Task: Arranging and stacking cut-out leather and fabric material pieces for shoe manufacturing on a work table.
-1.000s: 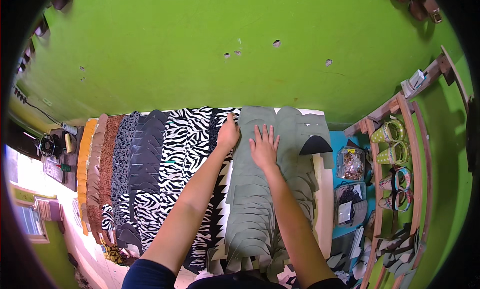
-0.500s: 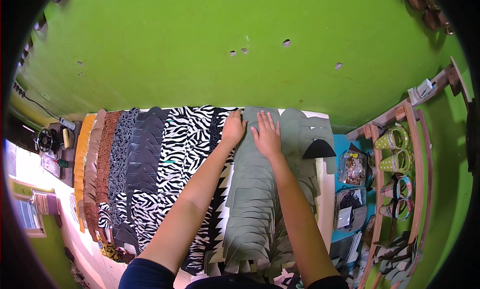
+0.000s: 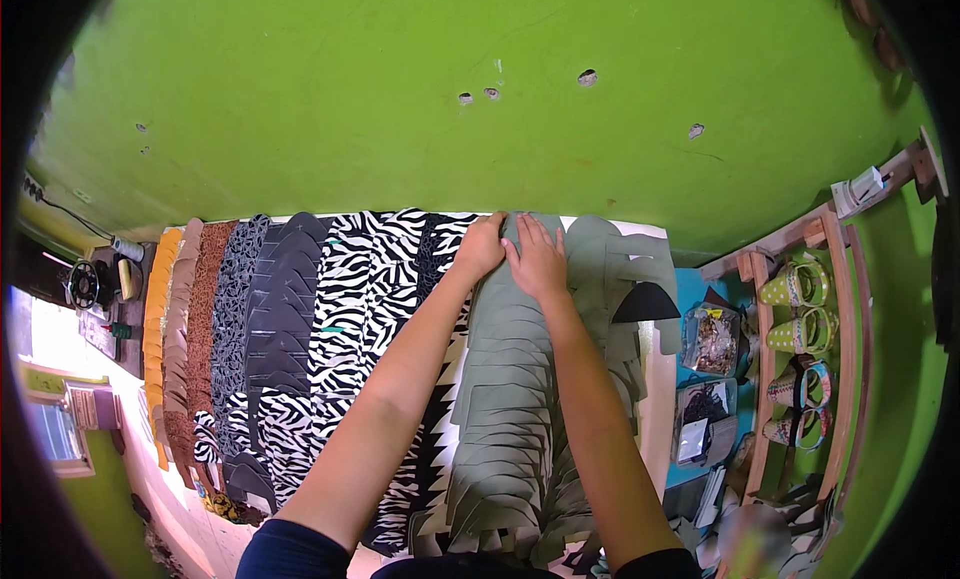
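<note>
A long row of overlapping grey-green cut sheet pieces [image 3: 508,374] runs from the wall side toward me. At its far end my right hand [image 3: 537,257] lies flat on the top pieces, fingers stretched out and pointing away. My left hand [image 3: 483,244] rests against the left edge of the same end, its fingers extended along the edge and partly foreshortened. The two hands are close together, the right thumb near the left hand's fingers. Beside the left forearm lie rows of zebra-patterned pieces [image 3: 395,269]. A black half-round piece [image 3: 645,303] sits on grey-green pieces to the right.
Further left are rows of dark grey [image 3: 292,289], brown [image 3: 212,309] and yellow pieces [image 3: 160,319]. A green wall [image 3: 380,99] rises behind the table. At right, a wooden rack [image 3: 765,379] holds patterned shoes [image 3: 800,282], next to clear containers [image 3: 710,339] on a blue surface.
Both hands have drawn closer together at the far end of the grey-green row, the left shifting slightly right and toward the wall. The view has shifted slightly.
</note>
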The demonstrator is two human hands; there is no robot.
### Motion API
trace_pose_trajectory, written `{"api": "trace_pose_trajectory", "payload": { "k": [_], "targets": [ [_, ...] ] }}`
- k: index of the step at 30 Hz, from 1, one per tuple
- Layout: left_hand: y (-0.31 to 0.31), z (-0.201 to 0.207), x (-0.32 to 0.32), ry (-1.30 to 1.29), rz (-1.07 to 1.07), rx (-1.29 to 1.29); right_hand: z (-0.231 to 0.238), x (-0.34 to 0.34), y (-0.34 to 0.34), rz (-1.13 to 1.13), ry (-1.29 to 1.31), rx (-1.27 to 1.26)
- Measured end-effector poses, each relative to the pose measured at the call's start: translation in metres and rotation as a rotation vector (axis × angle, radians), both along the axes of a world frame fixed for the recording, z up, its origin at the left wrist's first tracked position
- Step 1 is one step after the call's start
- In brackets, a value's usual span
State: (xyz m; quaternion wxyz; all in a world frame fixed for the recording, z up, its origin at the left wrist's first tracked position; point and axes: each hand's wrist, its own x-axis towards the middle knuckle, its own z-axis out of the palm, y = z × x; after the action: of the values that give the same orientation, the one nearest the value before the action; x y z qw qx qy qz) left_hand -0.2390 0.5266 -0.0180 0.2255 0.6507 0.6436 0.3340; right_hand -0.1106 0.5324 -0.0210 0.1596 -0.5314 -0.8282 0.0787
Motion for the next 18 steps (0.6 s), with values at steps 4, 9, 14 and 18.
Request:
{"api": "trace_pose_trajectory", "payload": {
  "k": [4,9,14,18],
  "targets": [
    [-0.001,-0.006,-0.002,0.04,-0.035,0.008,0.004,-0.005,0.0,-0.015,-0.009,-0.02],
    [-0.008,0.0,0.006,0.041,0.024,0.058,0.008,-0.004,0.003,-0.05,-0.024,-0.046],
    [-0.028,0.008,0.008,0.249,0.085,0.08,0.03,0.003,0.008,-0.005,0.008,-0.229],
    [-0.062,0.012,0.017,0.372,0.061,0.215,0.04,0.012,-0.027,0.029,0.029,-0.022]
  ]
}}
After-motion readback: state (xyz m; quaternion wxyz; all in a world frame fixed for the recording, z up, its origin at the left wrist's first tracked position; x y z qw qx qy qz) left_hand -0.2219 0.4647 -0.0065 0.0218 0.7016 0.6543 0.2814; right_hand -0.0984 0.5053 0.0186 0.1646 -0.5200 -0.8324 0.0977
